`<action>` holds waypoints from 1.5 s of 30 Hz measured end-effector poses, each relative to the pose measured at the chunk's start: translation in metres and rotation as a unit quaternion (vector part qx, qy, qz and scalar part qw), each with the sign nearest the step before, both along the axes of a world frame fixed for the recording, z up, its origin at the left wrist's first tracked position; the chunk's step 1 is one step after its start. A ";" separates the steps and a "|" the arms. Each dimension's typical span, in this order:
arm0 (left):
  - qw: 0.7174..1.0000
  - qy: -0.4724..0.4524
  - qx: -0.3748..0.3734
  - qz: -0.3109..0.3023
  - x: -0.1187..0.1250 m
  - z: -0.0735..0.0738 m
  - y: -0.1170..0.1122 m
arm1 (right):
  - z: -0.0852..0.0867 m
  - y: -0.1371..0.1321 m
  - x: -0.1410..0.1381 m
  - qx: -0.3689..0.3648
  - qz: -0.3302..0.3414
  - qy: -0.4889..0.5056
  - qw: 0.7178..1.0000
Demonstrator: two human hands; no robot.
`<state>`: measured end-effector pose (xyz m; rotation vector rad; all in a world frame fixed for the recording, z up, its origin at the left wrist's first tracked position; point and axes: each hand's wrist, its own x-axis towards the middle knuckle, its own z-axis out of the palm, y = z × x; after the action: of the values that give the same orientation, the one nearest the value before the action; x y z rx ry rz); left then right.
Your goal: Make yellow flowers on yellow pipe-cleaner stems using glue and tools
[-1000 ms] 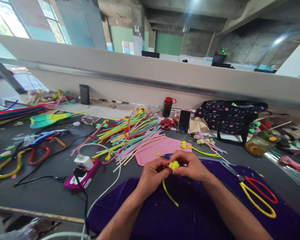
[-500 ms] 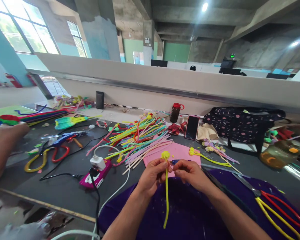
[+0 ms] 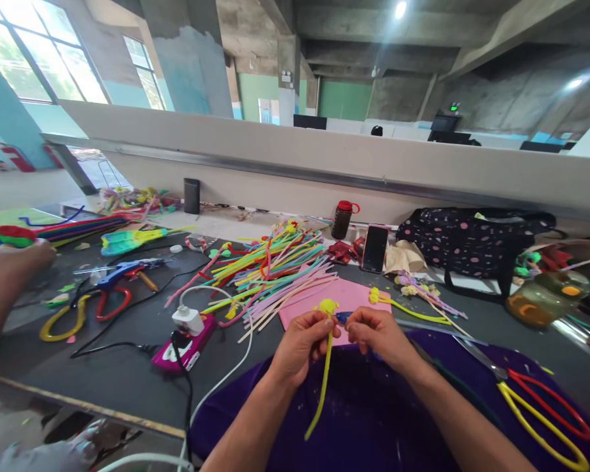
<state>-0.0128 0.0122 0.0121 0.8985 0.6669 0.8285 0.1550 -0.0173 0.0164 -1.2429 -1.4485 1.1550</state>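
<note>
My left hand [image 3: 302,344] pinches a yellow pipe cleaner [image 3: 321,383] just below its curled yellow head [image 3: 328,306], and the stem hangs down over the purple cloth [image 3: 373,419]. My right hand [image 3: 381,334] is closed in a pinch right beside it, near a small blue object [image 3: 343,317]; what its fingertips hold is too small to make out. Both hands hover above the near edge of a pink sheet [image 3: 347,296]. A second yellow-headed stem [image 3: 398,305] lies just beyond my right hand.
A heap of coloured pipe cleaners [image 3: 270,265] lies ahead. A pink power strip [image 3: 187,347] with a white plug and cables is at left. Red-and-yellow scissors [image 3: 541,410] are at right. Another person's arm [image 3: 4,282] reaches in at far left. Phone [image 3: 374,248], bottle [image 3: 341,219], dotted bag [image 3: 472,242].
The curled yellow head, first held low between both hands, was raised upright in my left hand with the stem hanging down. The view tilted, and another person's arm came into view at left.
</note>
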 end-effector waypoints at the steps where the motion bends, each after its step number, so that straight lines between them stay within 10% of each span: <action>1: 1.000 0.016 0.017 0.007 0.001 0.000 -0.001 | 0.001 -0.002 -0.004 0.001 0.013 0.007 1.000; 14: 0.990 0.097 0.098 0.039 0.006 0.004 -0.006 | 0.019 0.001 0.024 0.126 -0.218 0.058 0.966; 21: 0.992 0.080 0.091 0.019 0.005 -0.001 -0.002 | 0.007 -0.003 -0.003 0.046 -0.028 0.019 0.998; 35: 0.997 -0.016 0.036 0.064 -0.002 0.006 0.006 | 0.009 -0.032 -0.017 0.038 0.105 -0.112 0.987; 45: 0.997 -0.067 -0.036 0.004 0.005 0.008 0.002 | -0.013 -0.061 -0.004 0.043 0.013 -0.180 0.983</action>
<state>-0.0077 0.0143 0.0203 0.7680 0.5797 0.8597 0.1510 -0.0779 0.0037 -1.4266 -1.7650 0.9033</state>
